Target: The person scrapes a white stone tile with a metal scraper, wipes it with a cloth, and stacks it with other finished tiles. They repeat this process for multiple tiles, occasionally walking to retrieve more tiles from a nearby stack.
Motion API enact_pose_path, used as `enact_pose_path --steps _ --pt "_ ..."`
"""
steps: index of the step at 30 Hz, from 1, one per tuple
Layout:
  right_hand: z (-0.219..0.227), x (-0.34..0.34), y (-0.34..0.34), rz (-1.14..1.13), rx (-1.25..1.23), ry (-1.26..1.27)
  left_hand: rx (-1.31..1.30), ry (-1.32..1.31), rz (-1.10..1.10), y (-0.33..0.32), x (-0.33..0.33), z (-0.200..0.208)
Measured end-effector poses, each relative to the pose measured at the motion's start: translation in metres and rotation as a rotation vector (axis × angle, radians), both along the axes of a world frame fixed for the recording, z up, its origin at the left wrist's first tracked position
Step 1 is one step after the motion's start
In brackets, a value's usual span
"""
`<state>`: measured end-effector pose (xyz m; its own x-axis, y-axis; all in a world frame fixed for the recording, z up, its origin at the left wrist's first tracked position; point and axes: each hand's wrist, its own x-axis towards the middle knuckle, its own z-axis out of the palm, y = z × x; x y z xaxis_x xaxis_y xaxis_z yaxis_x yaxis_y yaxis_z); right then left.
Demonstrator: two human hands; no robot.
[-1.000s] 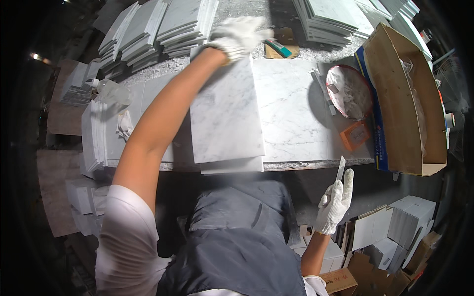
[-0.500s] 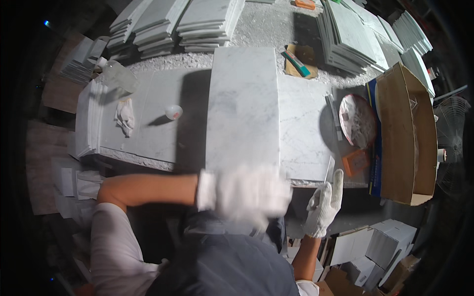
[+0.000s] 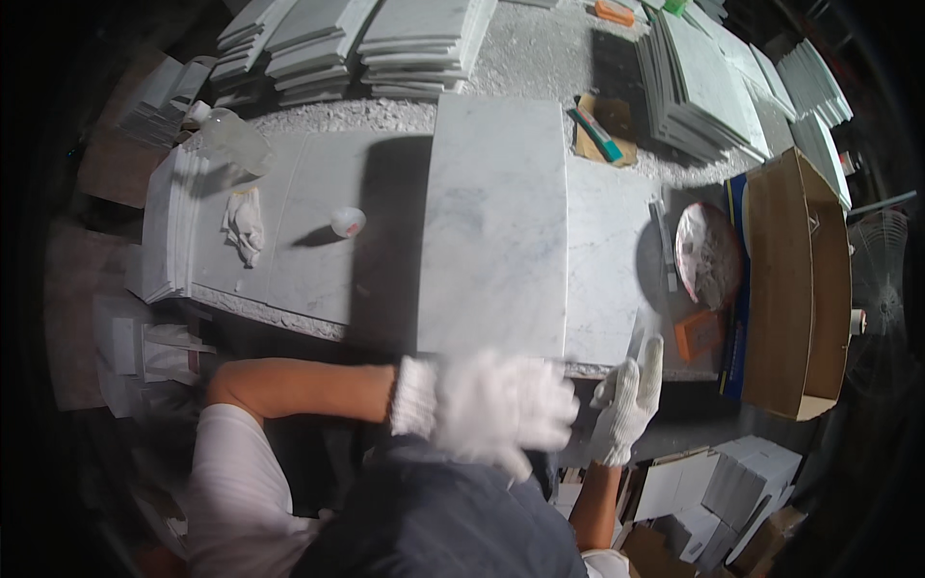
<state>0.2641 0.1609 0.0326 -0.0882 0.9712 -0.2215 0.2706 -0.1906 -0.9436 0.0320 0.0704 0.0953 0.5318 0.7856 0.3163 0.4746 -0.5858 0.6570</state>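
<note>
A long white, grey-veined marble slab (image 3: 491, 222) lies lengthwise on top of other slabs in front of me. My left hand (image 3: 506, 405), in a white knitted glove, is at its near end, palm down and smeared by motion. Its fingers are spread and nothing shows in them; whether it touches the slab's edge I cannot tell. To its right, my gloved right hand (image 3: 626, 409) is closed round a thin flat blade (image 3: 638, 332), with one finger pointing up along it. The blade's handle is hidden in the glove.
A round dish (image 3: 708, 255) of whitish paste, a metal strip (image 3: 665, 246), an orange block (image 3: 698, 333) and a cardboard box (image 3: 790, 289) are at right. A small white cup (image 3: 348, 223), crumpled cloth (image 3: 244, 227) and plastic bottle (image 3: 236, 140) are left. Tile stacks (image 3: 429, 48) stand behind.
The view has shifted, so the slab and bench appear a little farther right and lower. My left hand shows slightly lower, its fingers spread more clearly. My right hand keeps its grip on the blade.
</note>
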Motion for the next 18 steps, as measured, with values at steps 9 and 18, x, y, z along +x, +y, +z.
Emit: enact_pose_path --steps 9,18 --pt "-0.016 -0.043 0.023 0.029 -0.014 0.153 0.300 0.603 0.763 0.066 -0.075 -0.017" --pt "-0.078 -0.061 0.038 0.147 0.476 0.065 0.318 0.604 0.856 0.090 -0.078 -0.016"
